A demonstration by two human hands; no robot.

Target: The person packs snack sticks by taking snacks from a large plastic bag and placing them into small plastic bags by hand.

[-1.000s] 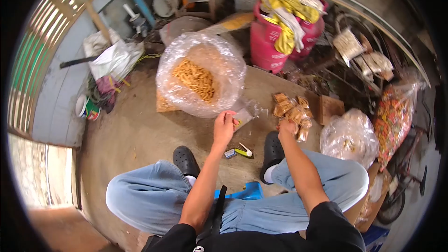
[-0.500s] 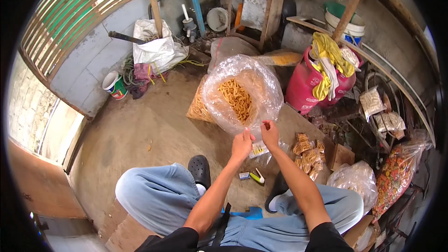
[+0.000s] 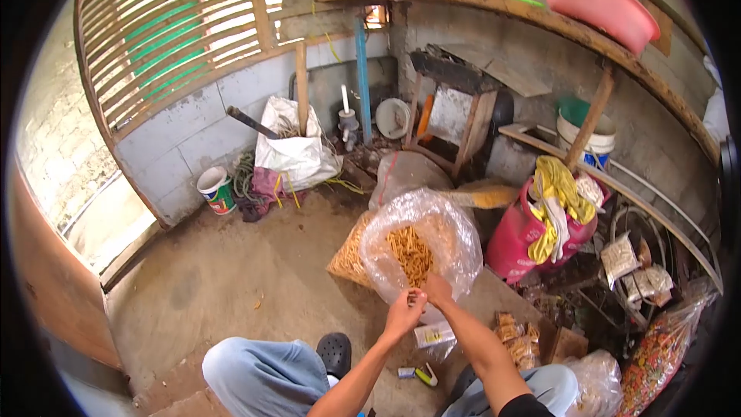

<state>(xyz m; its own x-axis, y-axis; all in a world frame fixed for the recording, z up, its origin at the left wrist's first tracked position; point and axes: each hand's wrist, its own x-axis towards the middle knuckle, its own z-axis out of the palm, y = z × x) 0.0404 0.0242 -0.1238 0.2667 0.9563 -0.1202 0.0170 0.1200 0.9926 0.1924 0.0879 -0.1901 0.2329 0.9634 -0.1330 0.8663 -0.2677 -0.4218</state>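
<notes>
A big clear plastic bag (image 3: 463, 235) stands open on the floor in front of me, with brown stick-shaped snacks (image 3: 411, 255) inside. My left hand (image 3: 404, 312) is at the near edge of its mouth, fingers pinched together; what they hold is too small to make out. Just to the right, my right hand (image 3: 438, 290) reaches over the rim beside the snacks, its fingers mostly hidden. Below the hands lies a pack of clear plastic bags (image 3: 434, 334) with a yellow label.
Small filled snack packets (image 3: 519, 340) lie on the right, near a bag of colourful pieces (image 3: 664, 351). On the floor are a green-handled tool (image 3: 425, 374) and a small blue box (image 3: 406, 373). Pink gas cylinders (image 3: 511, 239) stand behind, cloths on top.
My view has tilted upward, bringing the shelf and pink basin into sight. My right hand has moved forward over the bag's mouth; my left hand stays at the near rim.
</notes>
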